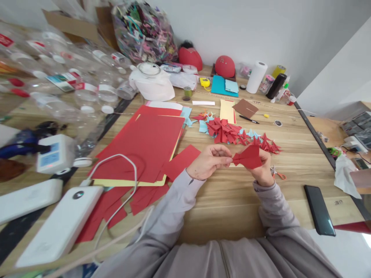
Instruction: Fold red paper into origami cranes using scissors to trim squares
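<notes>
The left hand pinches, the right hand curls just beside it, both forearms angled forward and inward

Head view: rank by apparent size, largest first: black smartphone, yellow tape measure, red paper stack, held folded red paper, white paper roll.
1. Red paper stack
2. Black smartphone
3. Folded red paper and white paper roll: too close to rank
4. Yellow tape measure

No legible txt; bottle labels, wht device's screen too blurry.
</notes>
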